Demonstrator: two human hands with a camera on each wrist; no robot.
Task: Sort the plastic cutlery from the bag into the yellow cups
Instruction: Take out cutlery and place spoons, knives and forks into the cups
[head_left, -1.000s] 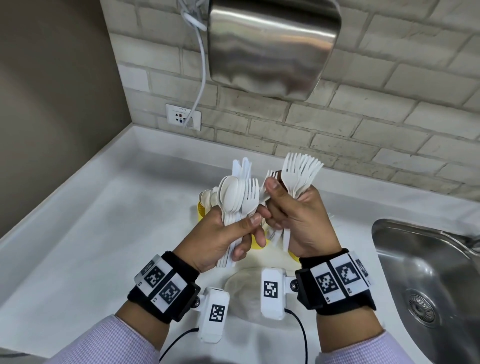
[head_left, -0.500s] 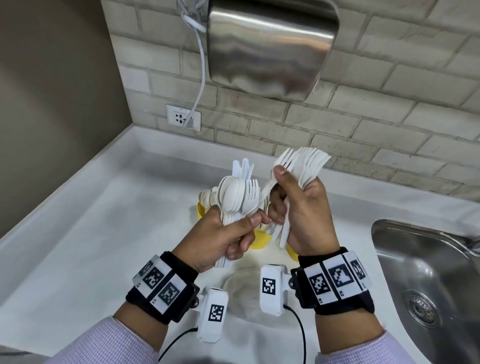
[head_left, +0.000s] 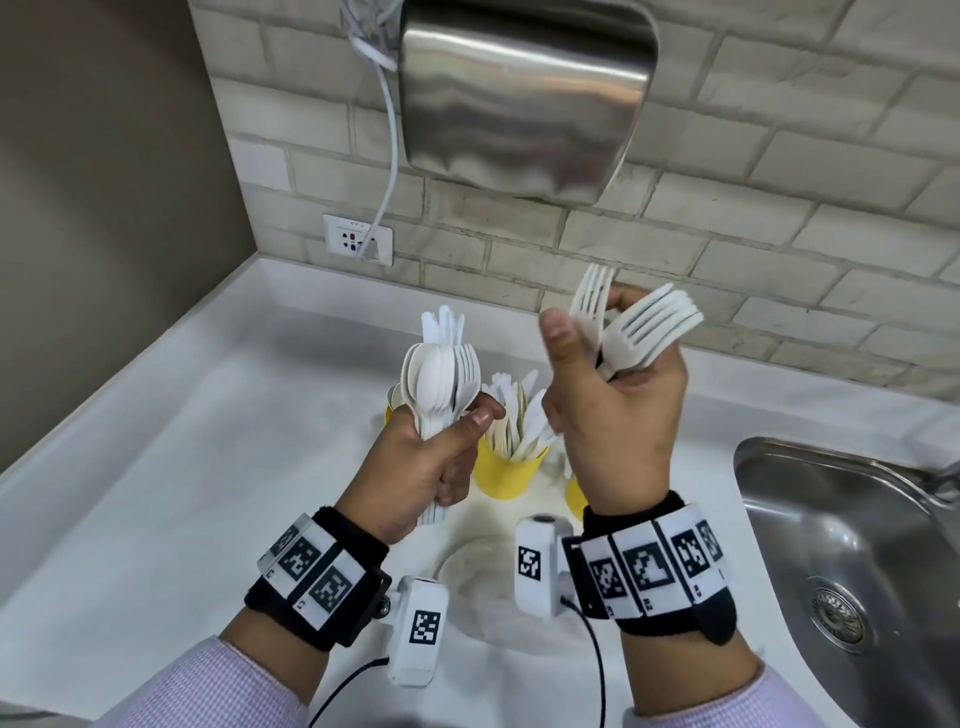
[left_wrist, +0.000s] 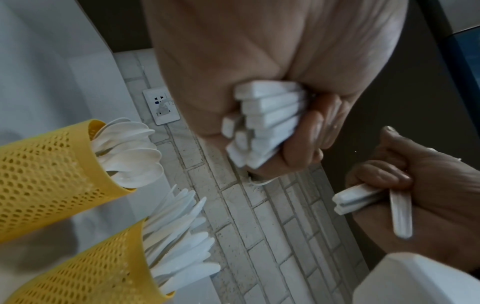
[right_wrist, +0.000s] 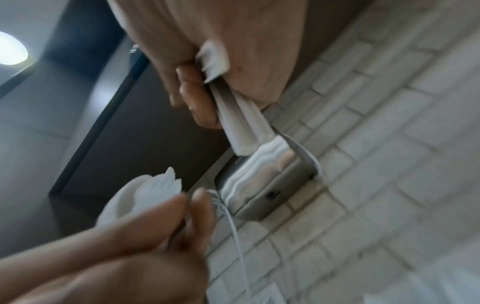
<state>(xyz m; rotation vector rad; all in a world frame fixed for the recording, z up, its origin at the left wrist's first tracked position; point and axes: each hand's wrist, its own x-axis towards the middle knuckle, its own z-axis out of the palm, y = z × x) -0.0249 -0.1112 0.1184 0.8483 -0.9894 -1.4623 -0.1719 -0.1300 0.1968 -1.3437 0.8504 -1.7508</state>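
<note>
The plastic forks stand fanned in the right hand, its grip curled round their handles above the surface. Light, stiff and slippery, they are best held mid-handle. The left hand clenches mixed cutlery. One yellow cup holds spoons, another knives.

A washroom or kitchenette: steel sink, white counter, wall-mounted steel dryer, brick-tile wall.
</note>
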